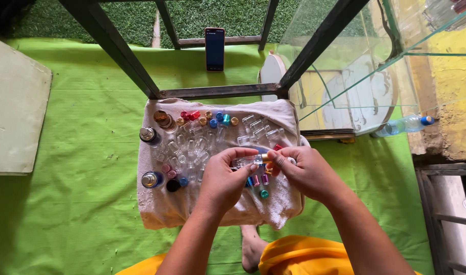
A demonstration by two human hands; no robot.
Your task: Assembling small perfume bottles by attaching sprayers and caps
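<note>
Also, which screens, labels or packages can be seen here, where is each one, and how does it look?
Phone: upright at the far edge of the green mat, a dark slim rectangle with a lit bluish screen.
Plastic bottle: lying on the right below the glass, clear with a blue cap; no label can be made out.

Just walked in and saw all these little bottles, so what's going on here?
A seated person holds a small clear glass vial sideways in the left hand, while the right hand pinches its gold-coloured cap end. Below lies a white towel on a green mat, strewn with empty vials and coloured caps.
</note>
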